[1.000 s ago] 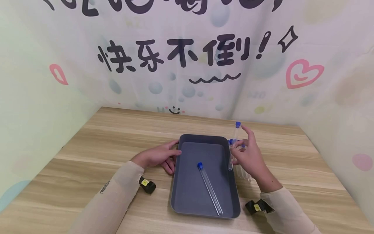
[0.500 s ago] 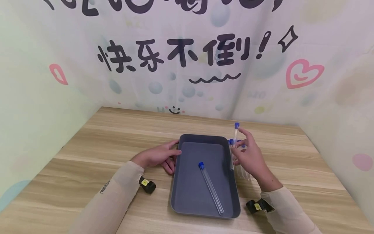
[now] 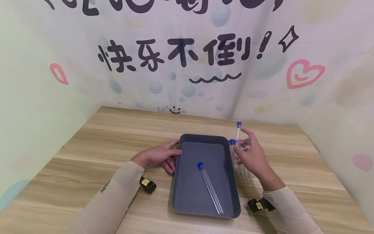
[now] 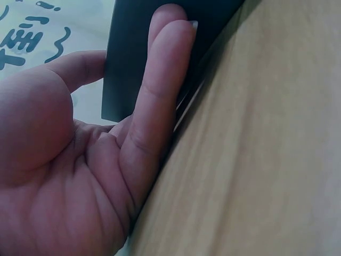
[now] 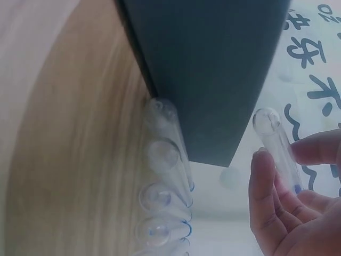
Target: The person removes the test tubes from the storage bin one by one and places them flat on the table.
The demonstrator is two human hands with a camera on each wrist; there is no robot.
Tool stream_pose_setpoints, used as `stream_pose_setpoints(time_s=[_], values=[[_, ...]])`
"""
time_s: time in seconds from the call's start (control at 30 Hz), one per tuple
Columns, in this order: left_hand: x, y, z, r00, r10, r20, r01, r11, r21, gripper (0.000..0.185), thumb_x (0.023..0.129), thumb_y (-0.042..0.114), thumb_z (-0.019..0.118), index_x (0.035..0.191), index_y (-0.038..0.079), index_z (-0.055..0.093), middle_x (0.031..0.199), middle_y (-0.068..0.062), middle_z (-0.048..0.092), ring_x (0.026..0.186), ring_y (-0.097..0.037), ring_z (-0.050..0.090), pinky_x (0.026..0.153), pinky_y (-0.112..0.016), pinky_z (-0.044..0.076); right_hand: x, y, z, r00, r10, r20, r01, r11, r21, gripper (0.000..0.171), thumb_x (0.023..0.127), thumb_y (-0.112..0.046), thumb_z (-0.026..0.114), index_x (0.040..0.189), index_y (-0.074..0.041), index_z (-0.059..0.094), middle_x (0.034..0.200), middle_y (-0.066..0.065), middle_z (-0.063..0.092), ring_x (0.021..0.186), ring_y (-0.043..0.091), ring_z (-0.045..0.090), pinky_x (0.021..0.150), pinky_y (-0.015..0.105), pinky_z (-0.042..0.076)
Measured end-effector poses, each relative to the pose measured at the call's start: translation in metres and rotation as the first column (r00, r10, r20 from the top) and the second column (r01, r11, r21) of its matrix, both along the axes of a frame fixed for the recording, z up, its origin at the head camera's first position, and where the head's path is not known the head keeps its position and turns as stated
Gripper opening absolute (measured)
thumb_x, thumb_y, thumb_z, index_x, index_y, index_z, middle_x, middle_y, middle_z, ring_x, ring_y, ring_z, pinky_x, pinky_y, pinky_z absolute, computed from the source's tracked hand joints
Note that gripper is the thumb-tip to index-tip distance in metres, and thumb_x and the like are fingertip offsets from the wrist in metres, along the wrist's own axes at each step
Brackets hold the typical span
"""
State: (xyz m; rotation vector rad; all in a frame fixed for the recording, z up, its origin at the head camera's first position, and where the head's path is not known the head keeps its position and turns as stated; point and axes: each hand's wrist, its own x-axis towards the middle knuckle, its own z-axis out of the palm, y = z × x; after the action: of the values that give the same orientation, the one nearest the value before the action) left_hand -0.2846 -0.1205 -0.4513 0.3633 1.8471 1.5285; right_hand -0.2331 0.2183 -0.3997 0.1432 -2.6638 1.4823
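Observation:
A grey tray rests on the table with one blue-capped glass test tube lying aslant in it. My left hand holds the tray's left side, thumb over the rim; in the left wrist view its fingers lie along the outer wall. With thumb and fingertips, my right hand pinches another test tube near the tray's right rim. This tube stands nearly upright, blue cap on top. The right wrist view shows its rounded bottom pointing towards the camera.
Several more capped test tubes lie side by side on the table along the tray's right wall, partly behind my right hand in the head view. Wooden tabletop surrounds the tray. A printed cloth wall closes off the back.
My right hand has shifted slightly to the right with its test tube, which now stands a little more upright. The left hand and the tray have stayed put.

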Motion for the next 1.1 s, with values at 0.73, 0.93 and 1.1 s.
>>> stream_pose_setpoints(time_s=[0.73,0.93,1.1], values=[[0.000,0.001,0.001,1.000,-0.002,-0.004,0.002,1.000,0.000,0.068,0.106,0.031,0.047,0.161,0.030,0.006,0.091,-0.016,0.063,0.064,-0.023,0.069,0.065,-0.044,0.064,-0.009,0.025,-0.002,1.000,0.008,0.017,-0.011,0.982,0.191,0.067,0.096,-0.008,0.060,0.155,-0.009,0.028,0.110,0.024,0.059,0.059,0.019,0.064,0.053,0.028,0.059],[0.001,0.000,0.001,1.000,0.001,-0.005,-0.001,1.000,0.000,0.069,0.106,0.032,0.048,0.161,0.031,0.007,0.091,-0.016,0.063,0.064,-0.023,0.069,0.065,-0.044,0.064,-0.011,0.032,0.001,0.999,0.022,0.044,-0.031,0.975,0.220,0.068,0.096,-0.008,0.060,0.155,-0.007,0.027,0.112,0.027,0.060,0.059,0.018,0.065,0.055,0.031,0.061],[0.001,0.000,0.001,1.000,0.001,-0.007,-0.001,1.000,-0.002,0.069,0.106,0.033,0.048,0.161,0.031,0.007,0.091,-0.016,0.063,0.065,-0.023,0.069,0.065,-0.044,0.064,-0.011,0.035,0.002,0.997,0.012,0.075,-0.030,0.967,0.252,0.068,0.097,-0.008,0.060,0.155,-0.006,0.026,0.114,0.028,0.059,0.060,0.018,0.064,0.056,0.031,0.061]])
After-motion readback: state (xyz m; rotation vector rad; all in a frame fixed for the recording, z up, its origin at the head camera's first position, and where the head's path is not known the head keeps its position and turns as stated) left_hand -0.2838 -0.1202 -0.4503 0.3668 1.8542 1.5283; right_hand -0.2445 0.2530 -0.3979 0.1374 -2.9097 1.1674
